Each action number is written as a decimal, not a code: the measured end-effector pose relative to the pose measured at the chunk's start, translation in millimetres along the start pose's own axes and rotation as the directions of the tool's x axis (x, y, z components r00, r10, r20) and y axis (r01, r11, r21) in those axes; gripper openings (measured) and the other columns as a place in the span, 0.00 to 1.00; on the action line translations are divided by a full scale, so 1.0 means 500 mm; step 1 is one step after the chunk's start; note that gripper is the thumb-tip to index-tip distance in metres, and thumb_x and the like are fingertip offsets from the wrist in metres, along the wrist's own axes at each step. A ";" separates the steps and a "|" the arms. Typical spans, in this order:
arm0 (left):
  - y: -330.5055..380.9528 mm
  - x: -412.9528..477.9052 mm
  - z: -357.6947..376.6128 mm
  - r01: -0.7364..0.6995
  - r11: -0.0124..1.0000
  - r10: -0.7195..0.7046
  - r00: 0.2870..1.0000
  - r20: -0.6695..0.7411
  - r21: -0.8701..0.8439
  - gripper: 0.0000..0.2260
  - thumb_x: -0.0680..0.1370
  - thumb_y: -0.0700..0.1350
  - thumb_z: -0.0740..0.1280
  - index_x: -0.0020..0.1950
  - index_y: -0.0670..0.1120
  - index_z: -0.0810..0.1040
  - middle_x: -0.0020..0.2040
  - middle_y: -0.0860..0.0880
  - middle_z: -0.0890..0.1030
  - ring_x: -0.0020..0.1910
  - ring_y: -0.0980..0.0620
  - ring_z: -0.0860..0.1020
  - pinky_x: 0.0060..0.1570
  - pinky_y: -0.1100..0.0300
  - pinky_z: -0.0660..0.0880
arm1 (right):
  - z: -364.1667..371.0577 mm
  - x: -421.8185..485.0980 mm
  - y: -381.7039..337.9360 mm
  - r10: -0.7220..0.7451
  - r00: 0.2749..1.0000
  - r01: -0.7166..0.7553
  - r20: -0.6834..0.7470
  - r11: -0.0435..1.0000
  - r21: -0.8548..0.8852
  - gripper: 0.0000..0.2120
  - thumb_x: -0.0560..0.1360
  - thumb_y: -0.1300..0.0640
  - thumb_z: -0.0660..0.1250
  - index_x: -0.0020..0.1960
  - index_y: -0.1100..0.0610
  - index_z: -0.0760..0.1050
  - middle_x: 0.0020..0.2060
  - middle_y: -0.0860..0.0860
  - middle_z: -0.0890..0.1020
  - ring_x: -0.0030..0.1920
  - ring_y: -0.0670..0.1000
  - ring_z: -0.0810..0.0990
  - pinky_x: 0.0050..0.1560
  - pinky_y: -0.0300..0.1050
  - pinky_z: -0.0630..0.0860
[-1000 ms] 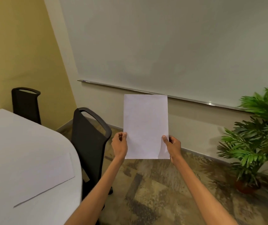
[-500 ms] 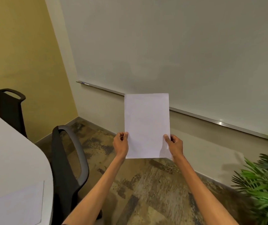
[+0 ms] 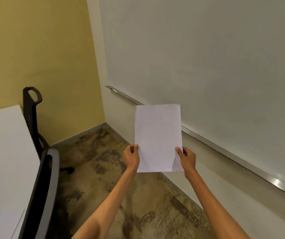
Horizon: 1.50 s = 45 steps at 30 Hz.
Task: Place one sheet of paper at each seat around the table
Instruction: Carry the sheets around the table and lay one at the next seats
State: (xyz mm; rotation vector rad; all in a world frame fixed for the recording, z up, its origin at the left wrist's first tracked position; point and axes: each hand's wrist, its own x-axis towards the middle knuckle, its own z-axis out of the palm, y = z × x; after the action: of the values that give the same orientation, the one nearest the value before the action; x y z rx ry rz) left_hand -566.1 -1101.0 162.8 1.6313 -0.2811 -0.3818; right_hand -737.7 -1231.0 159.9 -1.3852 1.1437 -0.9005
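Observation:
I hold a white sheet of paper (image 3: 158, 135) upright in front of me, over the floor. My left hand (image 3: 131, 156) pinches its lower left edge and my right hand (image 3: 186, 157) pinches its lower right edge. The white table (image 3: 3, 152) lies at the left. Another sheet (image 3: 0, 225) rests on the table at the bottom left corner, partly cut off. A black chair (image 3: 43, 195) stands against the table's near edge, and a second black chair (image 3: 32, 109) stands farther back beside the yellow wall.
A large whiteboard (image 3: 207, 57) with a metal tray (image 3: 224, 152) covers the right wall. The yellow wall (image 3: 34, 49) meets it in the corner ahead. Mottled brown carpet (image 3: 138, 204) runs between the chairs and the whiteboard wall.
The view has swung left and forward: the potted plant has left the frame, the table and chairs shifted left, and the corner came closer. The sheet stays held the same way.

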 end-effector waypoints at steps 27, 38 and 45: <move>0.053 0.880 -0.180 0.041 0.999 -0.037 0.839 -0.543 -0.004 0.10 0.81 0.47 0.63 0.54 0.42 0.79 0.48 0.49 0.80 0.47 0.52 0.78 0.52 0.60 0.75 | 0.944 0.605 -0.171 -0.119 0.824 0.126 0.553 0.992 0.027 0.11 0.76 0.52 0.71 0.52 0.59 0.81 0.45 0.53 0.83 0.45 0.55 0.80 0.51 0.50 0.78; 0.053 1.196 -0.345 0.070 0.996 -0.091 0.694 -0.714 -0.058 0.09 0.81 0.47 0.64 0.53 0.41 0.79 0.46 0.50 0.79 0.45 0.56 0.76 0.56 0.59 0.75 | 1.381 0.716 -0.211 -0.077 0.647 0.080 0.759 0.996 0.033 0.13 0.76 0.53 0.71 0.54 0.62 0.81 0.48 0.55 0.84 0.47 0.54 0.82 0.52 0.48 0.80; 0.085 1.421 -0.432 0.036 0.991 -0.124 0.592 -0.796 -0.127 0.10 0.81 0.47 0.65 0.52 0.41 0.80 0.47 0.49 0.80 0.47 0.53 0.78 0.52 0.60 0.75 | 1.674 0.825 -0.308 -0.122 0.501 0.142 0.857 0.988 0.058 0.11 0.75 0.54 0.72 0.48 0.62 0.80 0.43 0.56 0.83 0.44 0.53 0.78 0.47 0.47 0.76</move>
State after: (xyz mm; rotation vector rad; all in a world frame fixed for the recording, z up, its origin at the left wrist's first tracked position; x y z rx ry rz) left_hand 171.6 -1194.2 164.0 1.5578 0.5105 0.3105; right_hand 189.6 -1416.4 165.1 -1.6531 0.2504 -0.1721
